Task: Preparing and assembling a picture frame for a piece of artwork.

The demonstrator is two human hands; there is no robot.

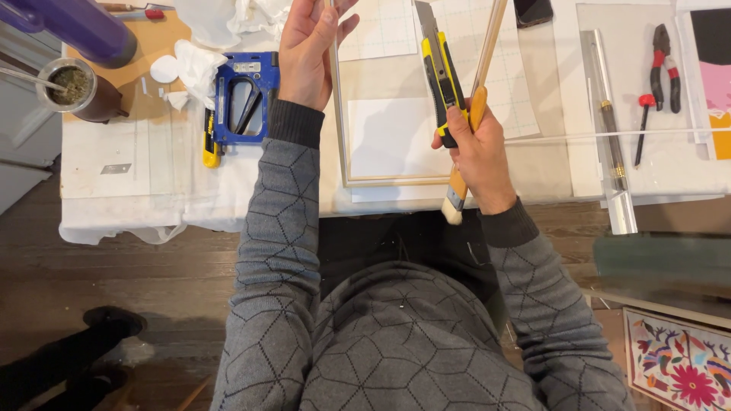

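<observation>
At the top centre of the frame the left hand [308, 53] curls around the left rail of a thin pale picture frame [340, 114] that lies on the worktop [114, 171], fingers closed lightly on its edge. The right hand [476, 148], just right of centre, is clenched around two tools at once: a yellow-and-black utility knife [438, 65] pointing toward the top of the frame and a wooden-handled brush [466, 152] whose bristles hang off the lower edge of the worktop. To do this well, I judge the left hand should press the frame flat and keep its fingers outside the knife's path, and the brush would be better set down so the knife gets a full grip. At upper left lies a blue stapler [244, 99]; red-handled pliers [664, 65] lie at upper right. No packages or labels are legible; a flowered embroidered cloth [678, 361] shows at lower right.
</observation>
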